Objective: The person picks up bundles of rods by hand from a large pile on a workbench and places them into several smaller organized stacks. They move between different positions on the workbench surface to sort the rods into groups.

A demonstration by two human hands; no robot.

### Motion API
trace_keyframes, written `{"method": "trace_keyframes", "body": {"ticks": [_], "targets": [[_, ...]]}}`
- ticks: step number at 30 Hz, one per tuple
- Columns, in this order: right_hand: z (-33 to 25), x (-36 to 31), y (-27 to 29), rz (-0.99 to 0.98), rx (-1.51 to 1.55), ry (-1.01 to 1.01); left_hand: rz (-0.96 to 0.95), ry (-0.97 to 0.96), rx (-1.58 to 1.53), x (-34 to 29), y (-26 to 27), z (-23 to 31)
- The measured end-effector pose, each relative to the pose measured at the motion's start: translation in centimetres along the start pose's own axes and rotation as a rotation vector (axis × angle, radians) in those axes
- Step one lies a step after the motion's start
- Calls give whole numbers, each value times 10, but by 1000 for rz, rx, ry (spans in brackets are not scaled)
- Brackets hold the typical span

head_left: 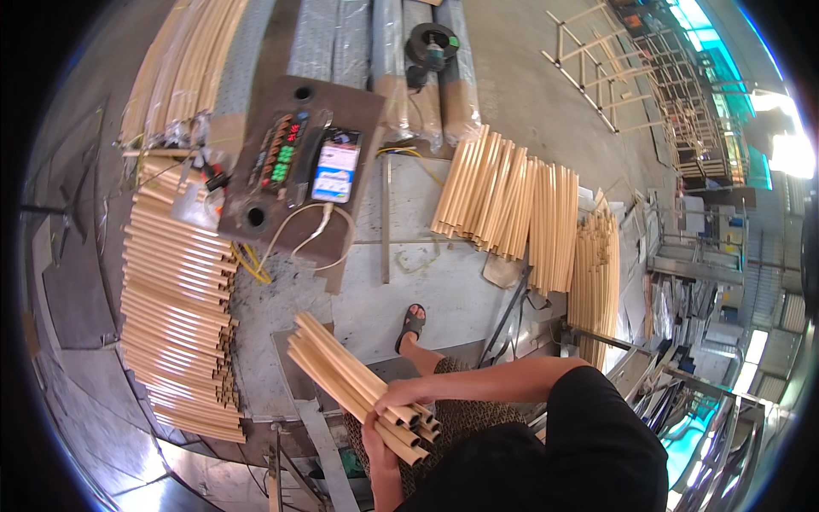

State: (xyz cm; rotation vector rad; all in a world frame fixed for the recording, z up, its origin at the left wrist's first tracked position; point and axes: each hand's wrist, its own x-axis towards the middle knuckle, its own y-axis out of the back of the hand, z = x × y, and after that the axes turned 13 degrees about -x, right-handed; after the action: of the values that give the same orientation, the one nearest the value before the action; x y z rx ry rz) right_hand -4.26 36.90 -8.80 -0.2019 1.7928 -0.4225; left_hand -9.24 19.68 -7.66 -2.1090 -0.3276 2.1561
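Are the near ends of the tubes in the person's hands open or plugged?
Open: the visible near ends of the held tubes show dark hollows.

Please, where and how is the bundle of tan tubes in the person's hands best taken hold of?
Probably around the bare far part of the bundle of tan tubes, from the person's left side: the left hand and right hand cover the near part, while the far length is uncovered and slants forward-left.

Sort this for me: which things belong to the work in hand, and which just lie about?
Seemingly part of the work:
tan tubes, held by left hand and right hand
similar tube stack

Probably just lying about:
phone
white cable
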Motion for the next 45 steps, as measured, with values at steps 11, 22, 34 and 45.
{"method": "trace_keyframes", "body": {"ticks": [11, 22, 34, 45], "targets": [[170, -125, 47, 192, 966, 54, -44, 336, 541, 36, -105, -123], [343, -112, 380, 651, 1186, 510, -388, -28, 1015, 279, -411, -327], [445, 136, 654, 1029, 835, 611, -458, -256, 1099, 637, -492, -404], [450, 194, 680, 1087, 720, 545, -504, -454, 1339, 687, -494, -397]]}}
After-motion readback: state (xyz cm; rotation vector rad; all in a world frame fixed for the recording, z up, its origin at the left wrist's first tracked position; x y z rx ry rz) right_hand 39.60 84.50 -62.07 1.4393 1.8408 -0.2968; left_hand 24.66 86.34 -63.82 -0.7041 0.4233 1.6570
